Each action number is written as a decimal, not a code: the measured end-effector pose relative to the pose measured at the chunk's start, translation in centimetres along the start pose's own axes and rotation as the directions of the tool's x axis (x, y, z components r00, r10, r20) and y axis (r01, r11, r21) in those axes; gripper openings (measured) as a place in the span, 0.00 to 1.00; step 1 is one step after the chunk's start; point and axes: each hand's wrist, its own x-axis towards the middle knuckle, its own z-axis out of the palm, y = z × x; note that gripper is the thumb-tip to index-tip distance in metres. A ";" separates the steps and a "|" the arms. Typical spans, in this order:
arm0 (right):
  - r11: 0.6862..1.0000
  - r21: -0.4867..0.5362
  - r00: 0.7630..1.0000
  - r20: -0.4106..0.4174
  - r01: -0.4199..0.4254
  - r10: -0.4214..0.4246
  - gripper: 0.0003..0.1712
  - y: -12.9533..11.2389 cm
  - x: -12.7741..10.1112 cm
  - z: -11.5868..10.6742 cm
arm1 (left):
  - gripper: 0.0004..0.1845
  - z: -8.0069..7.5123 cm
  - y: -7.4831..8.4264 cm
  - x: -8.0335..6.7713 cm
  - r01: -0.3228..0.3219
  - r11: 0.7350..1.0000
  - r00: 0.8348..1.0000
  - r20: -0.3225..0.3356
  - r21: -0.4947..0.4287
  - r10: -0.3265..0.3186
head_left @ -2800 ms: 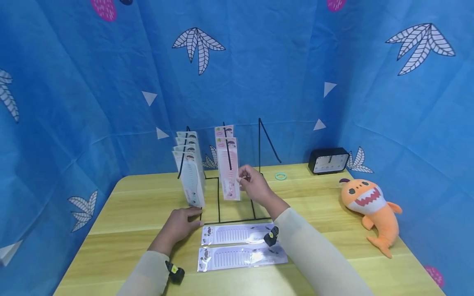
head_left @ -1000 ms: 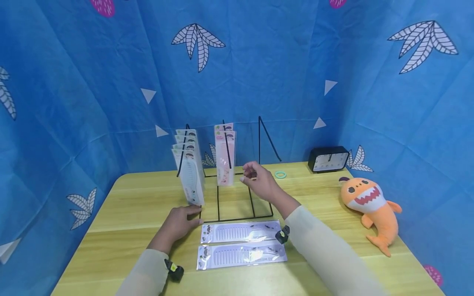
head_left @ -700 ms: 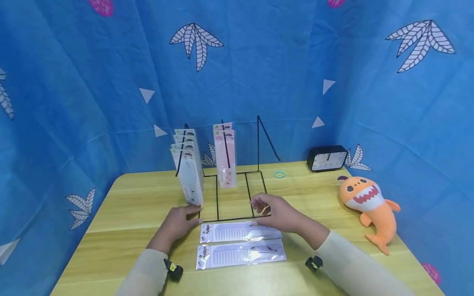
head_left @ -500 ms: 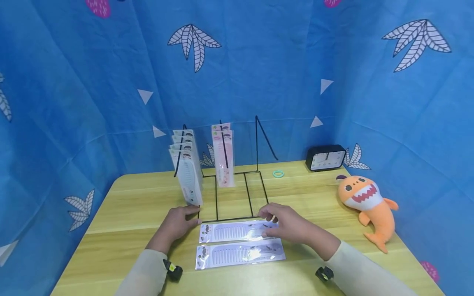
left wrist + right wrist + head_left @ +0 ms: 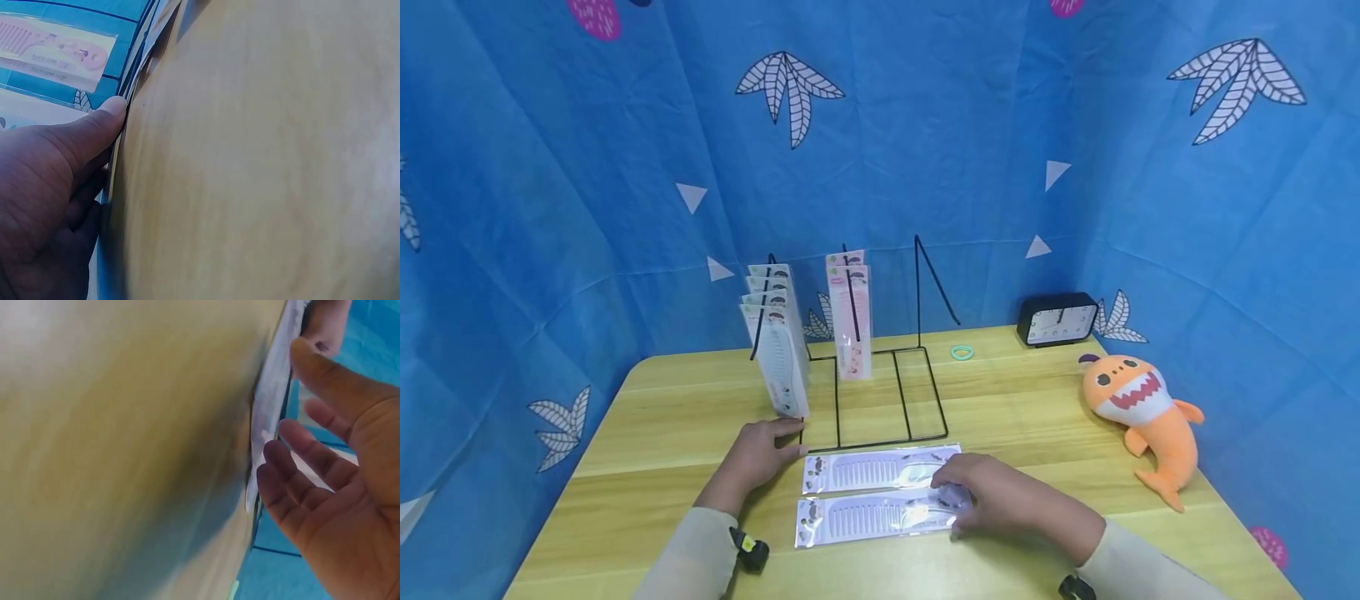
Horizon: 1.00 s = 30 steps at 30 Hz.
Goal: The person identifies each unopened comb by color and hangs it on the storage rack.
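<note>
Right hand (image 5: 1000, 502): fingers spread and relaxed, gripping nothing, tips over the right end of the nearer clear-sleeved white comb pack (image 5: 880, 517), lying flat at the table's 6 o'clock. Second matching flat comb pack (image 5: 880, 470) lay just beyond, toward 12.

Left hand (image 5: 758, 454): flat, fingers straight, pressing the front-left corner of the black wire display rack (image 5: 880, 400), probably steadying it. Rack's right bay stood open.

Orange plush shark (image 5: 1138, 417) at 3 o'clock, well apart; bare wooden table (image 5: 647, 433) at 9.
</note>
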 end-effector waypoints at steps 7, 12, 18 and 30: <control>0.997 -0.066 0.999 -0.006 0.033 -0.033 0.29 -0.1 -0.1 0.9 | 0.27 0.0 -0.3 0.0 -0.038 0.999 0.999 -0.006 0.005 0.038; 0.995 -0.086 0.998 -0.025 0.059 -0.061 0.28 0.0 -0.1 1.0 | 0.27 0.1 -0.4 0.1 -0.057 0.998 0.998 -0.013 0.015 0.057; 0.990 -0.094 0.994 -0.027 0.103 -0.106 0.27 -0.2 -0.1 0.9 | 0.26 0.0 -0.3 0.1 -0.055 0.998 0.998 -0.019 0.009 0.055; 0.998 -0.044 0.994 0.100 -0.036 0.041 0.39 -1.2 0.3 0.6 | 0.26 0.0 -0.3 0.0 -0.033 0.999 0.999 -0.016 0.005 0.033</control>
